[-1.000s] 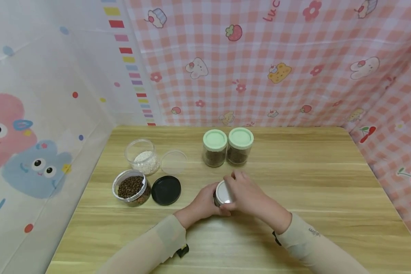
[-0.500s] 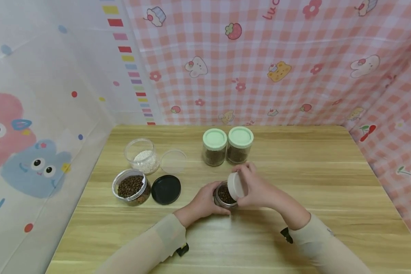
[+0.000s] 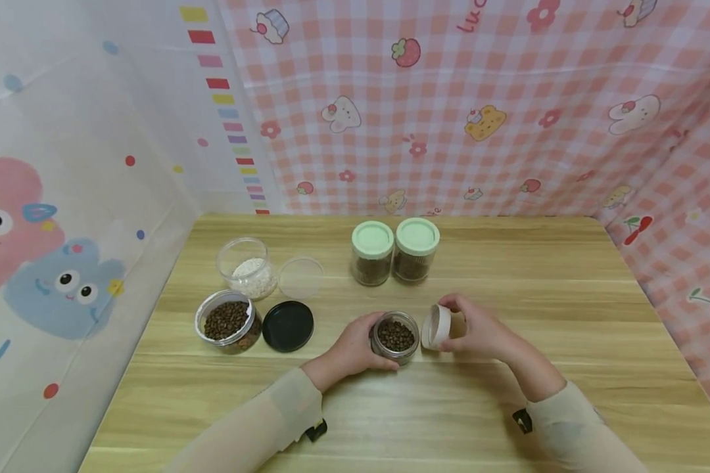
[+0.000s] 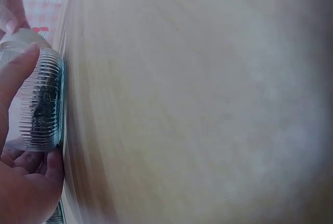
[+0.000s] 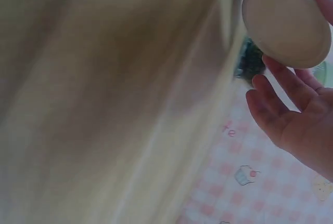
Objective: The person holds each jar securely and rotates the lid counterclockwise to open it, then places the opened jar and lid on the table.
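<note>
While the left hand (image 3: 353, 347) curls its thumb and fingers around a ribbed clear jar (image 3: 403, 359), the right hand (image 3: 479, 332) pinches a whitish lid (image 3: 441, 327) by opposite edges, its other fingers spread. The jar is upright near the middle of the surface (image 3: 568, 328), uncovered and holding brown beans (image 3: 395, 336). The lid is tilted nearly on edge, just right of the jar and apart from it; whether it touches the surface cannot be told. Behind stand 2 green-lidded jars (image 3: 372, 266) with dark contents, side by side. To the left are 2 open tubs, 1 with white grains (image 3: 254, 278), 1 with brown beans; beside them lie a black lid (image 3: 288, 326) and a clear lid (image 3: 302, 278).
</note>
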`<move>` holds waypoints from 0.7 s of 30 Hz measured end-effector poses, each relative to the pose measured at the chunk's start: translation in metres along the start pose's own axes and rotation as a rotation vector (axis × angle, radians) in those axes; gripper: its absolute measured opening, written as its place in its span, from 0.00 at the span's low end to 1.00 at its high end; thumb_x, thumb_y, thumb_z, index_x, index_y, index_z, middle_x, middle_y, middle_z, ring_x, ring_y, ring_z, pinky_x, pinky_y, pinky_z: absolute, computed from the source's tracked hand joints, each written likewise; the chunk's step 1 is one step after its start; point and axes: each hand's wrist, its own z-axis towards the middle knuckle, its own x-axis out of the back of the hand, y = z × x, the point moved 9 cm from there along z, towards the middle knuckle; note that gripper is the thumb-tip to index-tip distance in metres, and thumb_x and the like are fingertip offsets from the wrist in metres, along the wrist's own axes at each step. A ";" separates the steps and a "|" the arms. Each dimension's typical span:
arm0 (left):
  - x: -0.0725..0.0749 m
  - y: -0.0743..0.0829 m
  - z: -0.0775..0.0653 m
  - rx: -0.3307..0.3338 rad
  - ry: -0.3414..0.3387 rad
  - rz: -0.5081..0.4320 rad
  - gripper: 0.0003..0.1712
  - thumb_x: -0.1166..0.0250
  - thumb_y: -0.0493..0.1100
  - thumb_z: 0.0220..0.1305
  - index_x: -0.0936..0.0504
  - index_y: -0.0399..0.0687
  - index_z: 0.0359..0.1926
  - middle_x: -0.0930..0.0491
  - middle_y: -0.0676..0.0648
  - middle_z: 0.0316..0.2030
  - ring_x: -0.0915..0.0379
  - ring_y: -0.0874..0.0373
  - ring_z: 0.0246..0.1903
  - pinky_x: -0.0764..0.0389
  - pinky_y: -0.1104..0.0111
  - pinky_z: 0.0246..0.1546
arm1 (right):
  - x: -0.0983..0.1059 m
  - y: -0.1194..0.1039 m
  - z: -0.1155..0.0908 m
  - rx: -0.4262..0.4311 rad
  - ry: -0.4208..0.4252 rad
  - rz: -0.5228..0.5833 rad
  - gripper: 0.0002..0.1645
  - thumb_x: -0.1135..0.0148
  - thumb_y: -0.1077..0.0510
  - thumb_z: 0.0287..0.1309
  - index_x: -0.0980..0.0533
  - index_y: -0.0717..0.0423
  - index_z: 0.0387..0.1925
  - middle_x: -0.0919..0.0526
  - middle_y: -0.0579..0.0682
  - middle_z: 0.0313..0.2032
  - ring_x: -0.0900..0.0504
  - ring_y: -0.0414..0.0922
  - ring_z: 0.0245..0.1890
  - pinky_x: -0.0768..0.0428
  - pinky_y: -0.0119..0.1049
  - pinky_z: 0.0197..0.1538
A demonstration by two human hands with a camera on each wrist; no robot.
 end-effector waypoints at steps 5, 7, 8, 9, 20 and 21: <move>0.000 0.000 0.000 0.008 -0.004 -0.010 0.53 0.17 0.51 0.31 0.30 0.46 0.61 0.24 0.48 0.56 0.29 0.54 0.57 0.31 0.61 0.61 | -0.008 0.009 -0.002 0.024 -0.024 -0.031 0.47 0.21 0.56 0.34 0.34 0.66 0.56 0.24 0.61 0.52 0.28 0.59 0.53 0.31 0.58 0.57; 0.000 0.000 0.000 0.012 -0.006 -0.008 0.53 0.17 0.51 0.31 0.31 0.46 0.62 0.24 0.47 0.56 0.30 0.54 0.57 0.31 0.60 0.61 | -0.011 0.012 -0.003 0.015 -0.029 -0.105 0.51 0.21 0.57 0.30 0.35 0.68 0.58 0.25 0.62 0.53 0.30 0.59 0.54 0.31 0.57 0.56; 0.000 0.000 0.000 0.014 -0.005 -0.007 0.53 0.17 0.51 0.31 0.31 0.45 0.62 0.24 0.47 0.56 0.30 0.53 0.57 0.31 0.60 0.61 | -0.013 0.014 -0.003 0.004 -0.033 -0.142 0.53 0.21 0.57 0.28 0.35 0.68 0.60 0.25 0.62 0.54 0.30 0.59 0.54 0.31 0.57 0.56; 0.000 0.001 0.000 0.017 -0.004 -0.006 0.53 0.17 0.51 0.31 0.31 0.45 0.62 0.25 0.47 0.56 0.30 0.53 0.57 0.31 0.60 0.61 | -0.016 0.016 -0.004 -0.009 -0.039 -0.187 0.55 0.21 0.56 0.26 0.36 0.68 0.60 0.26 0.62 0.55 0.31 0.59 0.54 0.30 0.56 0.56; 0.001 0.004 -0.001 0.046 0.007 0.022 0.53 0.17 0.51 0.30 0.30 0.45 0.61 0.24 0.47 0.55 0.29 0.52 0.56 0.30 0.59 0.60 | -0.032 0.010 -0.003 -0.023 -0.044 -0.377 0.55 0.20 0.56 0.20 0.33 0.68 0.58 0.29 0.63 0.52 0.32 0.60 0.53 0.28 0.55 0.55; 0.001 0.004 -0.001 0.048 0.010 0.025 0.53 0.17 0.51 0.30 0.30 0.45 0.61 0.24 0.46 0.55 0.29 0.52 0.56 0.30 0.59 0.60 | -0.033 0.010 -0.004 -0.026 -0.046 -0.373 0.56 0.19 0.55 0.20 0.34 0.68 0.58 0.29 0.63 0.52 0.32 0.60 0.53 0.28 0.55 0.55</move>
